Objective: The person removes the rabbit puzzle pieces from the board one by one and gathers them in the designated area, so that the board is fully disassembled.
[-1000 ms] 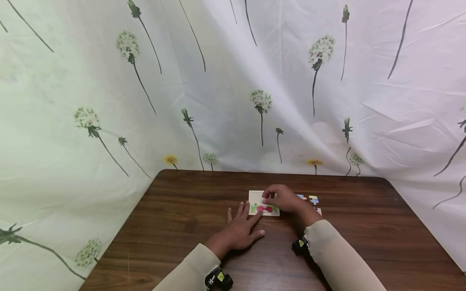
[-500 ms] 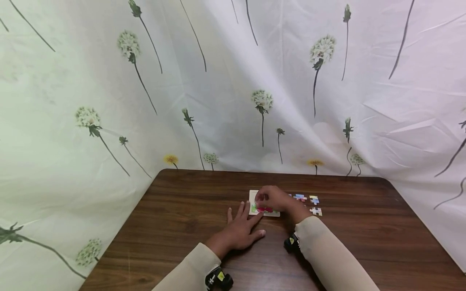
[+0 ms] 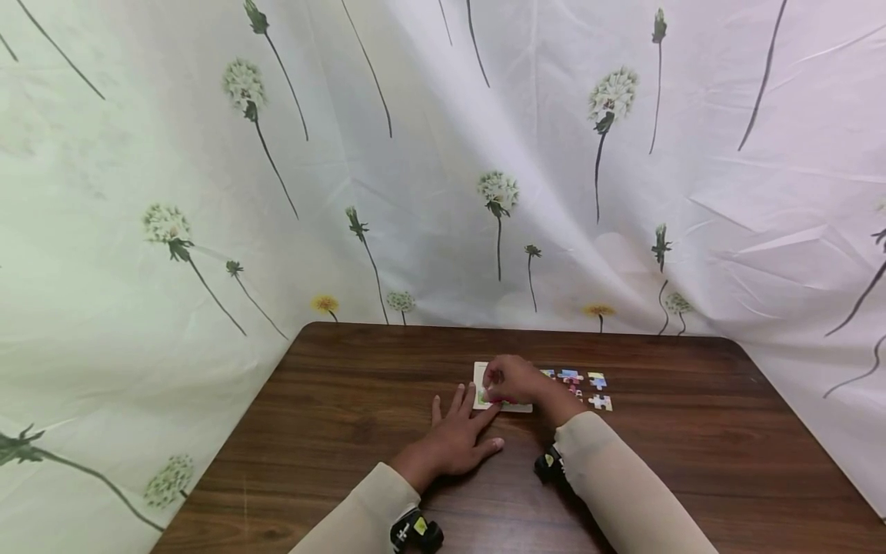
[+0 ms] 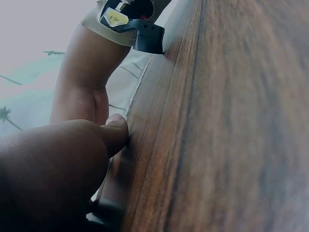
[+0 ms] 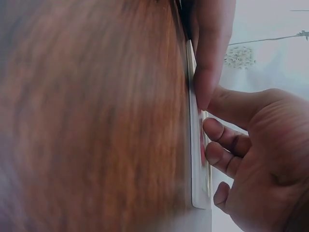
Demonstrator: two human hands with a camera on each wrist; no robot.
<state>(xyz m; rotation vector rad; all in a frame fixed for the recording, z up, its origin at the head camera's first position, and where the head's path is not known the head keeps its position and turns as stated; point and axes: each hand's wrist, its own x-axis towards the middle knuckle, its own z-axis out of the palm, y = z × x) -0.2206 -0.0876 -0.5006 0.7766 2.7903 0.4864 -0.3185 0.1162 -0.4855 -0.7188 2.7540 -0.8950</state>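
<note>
A small white-framed jigsaw puzzle board (image 3: pixel 519 408) lies on the wooden table, with green and pink pieces along its near side. My left hand (image 3: pixel 453 438) lies with its fingers spread, fingertips on the board's left and near edges. Over the board, my right hand (image 3: pixel 515 378) curls its fingers, thumb and index finger pinching a puzzle piece mostly hidden by the fingertips. In the right wrist view the right hand (image 5: pixel 260 140) has its fingertips right at the board's (image 5: pixel 195 179) top surface, beside a left-hand finger. The left wrist view shows the left thumb (image 4: pixel 113 133) near the tabletop.
Several loose jigsaw pieces (image 3: pixel 601 402) lie on the dark wooden table (image 3: pixel 692 431) to the right of the board. Behind the table hangs a white cloth (image 3: pixel 429 192) printed with dandelions. Each wrist carries a black camera, the left camera (image 3: pixel 418 531) resting low near the table.
My right hand has moved left and slightly toward me across the board, uncovering more loose pieces on the right. The left hand stays in place.
</note>
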